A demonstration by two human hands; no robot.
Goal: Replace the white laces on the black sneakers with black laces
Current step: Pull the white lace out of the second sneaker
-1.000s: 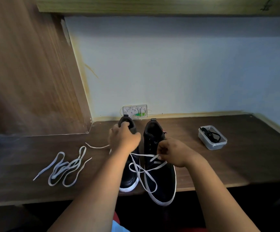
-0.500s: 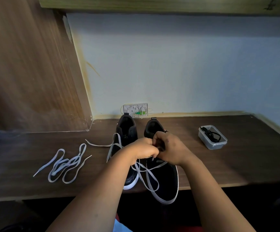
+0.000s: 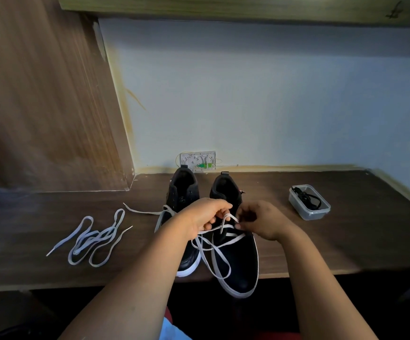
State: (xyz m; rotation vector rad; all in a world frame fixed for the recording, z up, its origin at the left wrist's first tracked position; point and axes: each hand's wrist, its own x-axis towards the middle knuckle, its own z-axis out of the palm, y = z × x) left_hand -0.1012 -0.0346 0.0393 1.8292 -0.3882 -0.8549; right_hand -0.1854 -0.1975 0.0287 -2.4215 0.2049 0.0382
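Observation:
Two black sneakers with white soles stand side by side on the dark wooden desk, toes toward me. The right sneaker [image 3: 238, 263] still carries a white lace [image 3: 220, 256] across its lower eyelets, with loose loops trailing over the toe. My left hand [image 3: 202, 218] and my right hand [image 3: 260, 220] both pinch this lace above the tongue. The left sneaker [image 3: 183, 192] has a loose white strand [image 3: 145, 212] trailing off to its left. A removed white lace [image 3: 93, 238] lies coiled on the desk at the left. Black laces [image 3: 308, 198] lie in a clear plastic tub.
The clear tub [image 3: 309, 212] sits at the right of the desk [image 3: 346, 241]. A wooden panel [image 3: 47, 106] rises at the left, the wall stands behind, and a small white socket plate [image 3: 198, 160] is mounted just behind the sneakers. The right sneaker's toe overhangs the desk's front edge.
My left hand left the heel of the left sneaker and came over to the right sneaker. Both hands now pinch the white lace, slightly apart, with a loop raised between them.

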